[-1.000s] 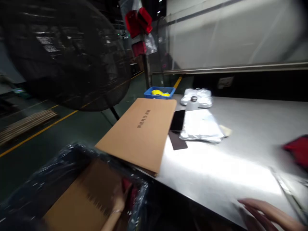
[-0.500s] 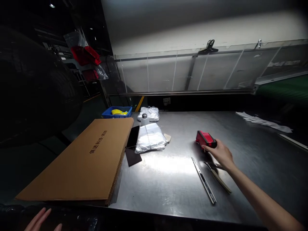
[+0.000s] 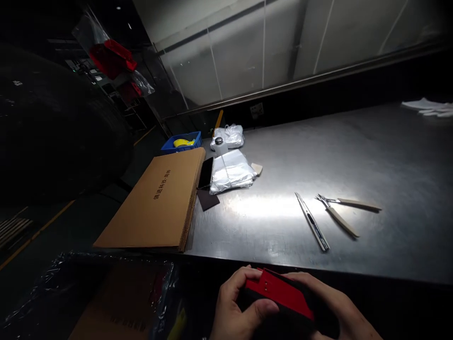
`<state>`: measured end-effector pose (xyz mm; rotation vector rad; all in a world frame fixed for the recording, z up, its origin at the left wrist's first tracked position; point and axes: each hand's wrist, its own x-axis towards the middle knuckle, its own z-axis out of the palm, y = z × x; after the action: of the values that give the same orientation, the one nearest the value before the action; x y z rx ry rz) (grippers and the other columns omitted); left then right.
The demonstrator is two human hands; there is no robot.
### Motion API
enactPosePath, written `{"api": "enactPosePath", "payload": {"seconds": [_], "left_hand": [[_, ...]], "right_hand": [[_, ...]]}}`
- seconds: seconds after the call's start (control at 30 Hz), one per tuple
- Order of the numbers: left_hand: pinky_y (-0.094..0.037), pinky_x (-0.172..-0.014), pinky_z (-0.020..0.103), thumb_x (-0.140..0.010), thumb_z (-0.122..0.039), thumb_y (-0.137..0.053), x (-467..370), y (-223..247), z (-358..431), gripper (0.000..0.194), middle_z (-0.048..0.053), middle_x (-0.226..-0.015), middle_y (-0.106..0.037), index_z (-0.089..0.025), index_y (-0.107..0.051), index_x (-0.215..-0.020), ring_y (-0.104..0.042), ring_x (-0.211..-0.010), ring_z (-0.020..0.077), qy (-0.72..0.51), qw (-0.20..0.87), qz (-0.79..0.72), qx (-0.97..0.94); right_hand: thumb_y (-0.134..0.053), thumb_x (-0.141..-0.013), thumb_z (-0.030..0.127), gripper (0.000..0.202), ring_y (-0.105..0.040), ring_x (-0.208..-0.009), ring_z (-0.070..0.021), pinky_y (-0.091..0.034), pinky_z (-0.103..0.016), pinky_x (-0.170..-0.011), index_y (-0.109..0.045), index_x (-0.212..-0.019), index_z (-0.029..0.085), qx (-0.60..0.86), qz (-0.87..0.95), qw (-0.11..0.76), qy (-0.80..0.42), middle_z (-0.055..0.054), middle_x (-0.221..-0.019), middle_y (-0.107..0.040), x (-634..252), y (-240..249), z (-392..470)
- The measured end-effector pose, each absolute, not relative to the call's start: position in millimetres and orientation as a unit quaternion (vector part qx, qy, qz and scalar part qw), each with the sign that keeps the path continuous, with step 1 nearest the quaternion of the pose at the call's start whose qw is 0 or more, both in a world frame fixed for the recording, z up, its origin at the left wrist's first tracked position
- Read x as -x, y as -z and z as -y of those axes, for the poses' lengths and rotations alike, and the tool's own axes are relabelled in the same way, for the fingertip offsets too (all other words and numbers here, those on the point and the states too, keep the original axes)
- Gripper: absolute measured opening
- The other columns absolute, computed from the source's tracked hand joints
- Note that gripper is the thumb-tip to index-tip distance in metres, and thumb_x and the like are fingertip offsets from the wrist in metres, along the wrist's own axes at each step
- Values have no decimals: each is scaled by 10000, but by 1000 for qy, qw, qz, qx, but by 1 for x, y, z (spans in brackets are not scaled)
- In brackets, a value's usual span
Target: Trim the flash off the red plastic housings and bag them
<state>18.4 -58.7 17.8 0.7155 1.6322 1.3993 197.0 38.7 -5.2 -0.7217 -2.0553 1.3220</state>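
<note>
A red and black box-shaped plastic part [image 3: 283,293] is held low, in front of the table's near edge. My left hand [image 3: 235,307] grips its left end, thumb on the near side and fingers over the top. Around the right end curls my right hand [image 3: 331,300], its fingertips partly hidden behind the part. On the metal table [image 3: 269,245] beyond lie a slim utility knife [image 3: 312,222] and a pair of nippers [image 3: 341,212] with pale handles spread apart; neither hand touches them.
Stacked cardboard [image 3: 155,203] covers the table's left side. Beside it are clear plastic bags [image 3: 231,170], a bottle [image 3: 220,146] and a dark square sheet [image 3: 208,199]. A blue bin [image 3: 182,141] stands behind. White gloves [image 3: 430,107] lie far right. A plastic-lined box [image 3: 116,302] sits lower left.
The red and black part has come off the table, toward me, past the near edge. My left hand has moved right from the lower left and now grips it too. The view has tilted down.
</note>
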Motion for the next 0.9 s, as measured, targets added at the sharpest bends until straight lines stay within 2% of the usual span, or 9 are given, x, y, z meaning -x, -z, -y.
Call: {"api": "enactPosePath", "payload": {"seconds": [0.1,0.17,0.3,0.47,0.63,0.77,0.9], "left_hand": [[-408,-1068,395,-592,-611,-871,-23,-7,72,445,94,-938,-779,-263,-824,-867,-606,-1169,382,-535,415,-686,-267],[-453,-985,357,-622,-600,-860,-24,-4,78,435,85,-944,-769,-255,-815,-882,-639,-1072,347,-528,427,-684,-269],[-487,-797,306,-678,-558,-841,-26,-6,81,381,48,-847,-740,-241,-790,-883,-643,-824,259,-521,449,-673,-274],[-479,-806,296,-712,-481,-840,-25,-12,80,302,33,-822,-745,-239,-781,-883,-639,-807,242,-506,458,-678,-272],[-479,-828,302,-740,-457,-822,-25,-12,80,277,37,-838,-749,-236,-775,-899,-642,-817,243,-494,475,-676,-272],[-481,-841,314,-729,-459,-828,-25,-8,84,298,55,-853,-750,-220,-775,-899,-646,-843,259,-491,467,-686,-265],[-481,-836,323,-695,-463,-855,-24,-3,95,352,55,-880,-757,-202,-758,-911,-653,-845,246,-511,494,-670,-213]], "right_hand": [[-776,-724,249,441,-774,-922,-262,-636,-237,-749,-742,-1158,319,300,754,263,-521,-29,-1086,-792,-204,17,-33],[-800,-702,284,444,-775,-913,-271,-632,-255,-769,-756,-1143,300,317,751,262,-517,-46,-1079,-793,-208,25,-28],[-849,-642,237,525,-781,-878,-251,-612,-224,-775,-753,-1151,319,317,757,293,-491,-29,-1060,-798,-211,38,-19],[-876,-643,267,562,-780,-881,-229,-592,-198,-782,-728,-1182,329,321,761,330,-457,-14,-1061,-798,-211,45,-11],[-865,-682,270,588,-777,-905,-211,-589,-182,-797,-683,-1232,370,317,764,326,-457,8,-1089,-792,-212,50,-6],[-832,-735,326,511,-764,-965,-231,-607,-226,-823,-684,-1223,363,328,758,274,-493,-13,-1131,-778,-210,50,-6],[-772,-809,399,495,-687,-1142,-264,-571,-335,-963,-636,-1277,314,345,697,183,-601,-70,-1279,-702,-205,46,-8]]}}
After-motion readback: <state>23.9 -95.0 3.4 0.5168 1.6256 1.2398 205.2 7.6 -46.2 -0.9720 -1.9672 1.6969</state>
